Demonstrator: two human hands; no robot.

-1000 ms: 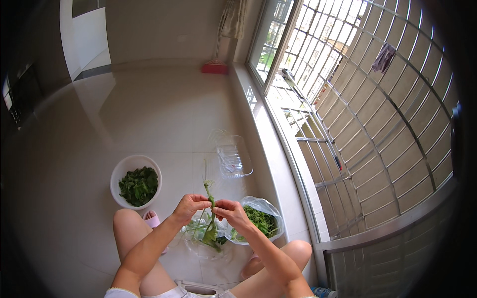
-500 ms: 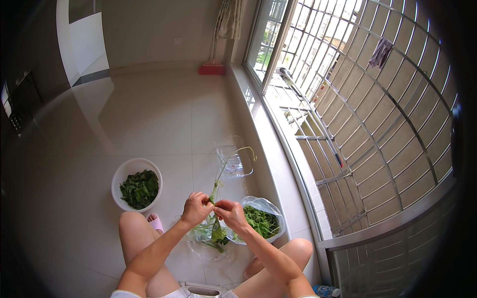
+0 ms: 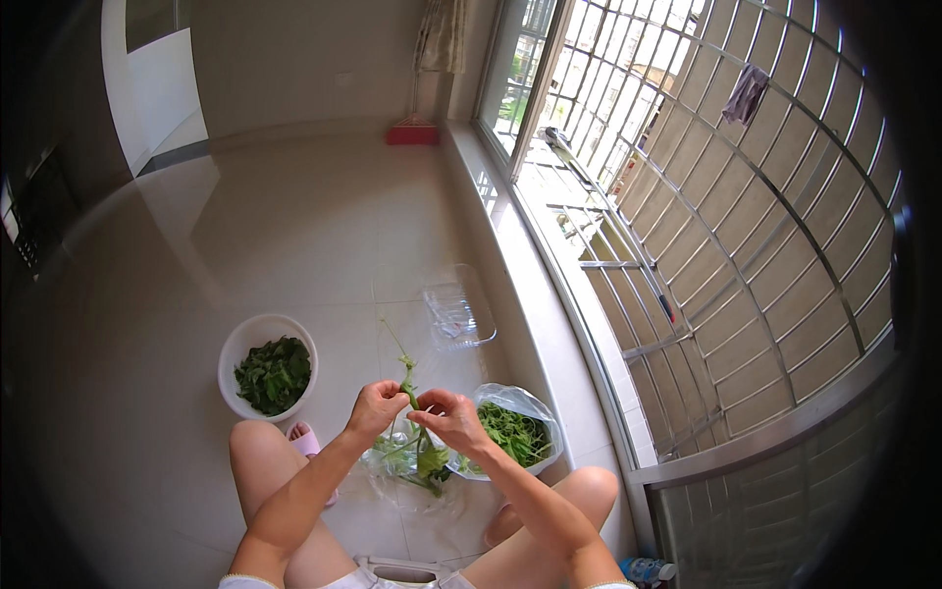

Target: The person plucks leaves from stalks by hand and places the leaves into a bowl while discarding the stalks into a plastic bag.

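Note:
Between my hands is a green leafy vine shoot [image 3: 405,369] with a thin tendril at its top. My left hand [image 3: 376,408] pinches its stem. The fingers of my right hand [image 3: 454,422] close on the same shoot just to the right and slightly lower. A broad green leaf [image 3: 430,459] hangs below my fingers. Under it, more greens lie on a clear plastic bag [image 3: 392,457] on the floor. Right beside my right hand, an opened white plastic bag [image 3: 551,424] holds many thin green stems. To the left stands a white bowl [image 3: 229,346] with dark green leaves [image 3: 273,376] in it.
A clear plastic tray [image 3: 459,316] lies ahead on the tiled floor [image 3: 294,265]. Along the right run a low ledge [image 3: 520,294] and a barred window [image 3: 746,245]. A red dustpan [image 3: 412,132] stands by the far wall. A blue-labelled bottle [image 3: 643,570] is at lower right.
Both hands have shifted slightly left with the shoot. Its tendril, which arched right over the plastic tray, now points up and to the left.

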